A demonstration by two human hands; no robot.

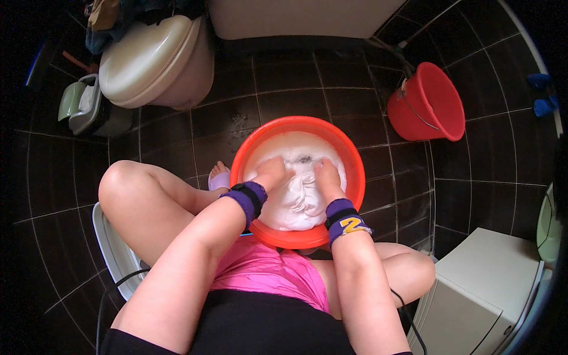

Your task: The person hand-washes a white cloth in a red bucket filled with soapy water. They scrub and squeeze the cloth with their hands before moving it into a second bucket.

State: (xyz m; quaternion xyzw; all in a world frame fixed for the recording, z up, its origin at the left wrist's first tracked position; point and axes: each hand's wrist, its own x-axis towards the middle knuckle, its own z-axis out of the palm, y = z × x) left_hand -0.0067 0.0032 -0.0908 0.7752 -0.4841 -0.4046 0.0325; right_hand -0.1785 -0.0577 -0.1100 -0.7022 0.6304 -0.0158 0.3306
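Observation:
A red-orange plastic basin stands in front of me, with white suds across its inside. A wet, wrinkled white cloth lies bunched in it, toward my side. My left hand is curled closed on the cloth's left side, its fingers partly blurred and lost in foam. On the other side my right hand is closed on the cloth, knuckles up. A small dark patch shows between the hands; I cannot tell whether it is water or fabric. Purple bands with black straps circle both wrists.
A red bucket with a wire handle is tilted at the far right. At the far left are a closed toilet and a small bin. A pale cabinet stands to my right. I sit on a white seat over dark tiles.

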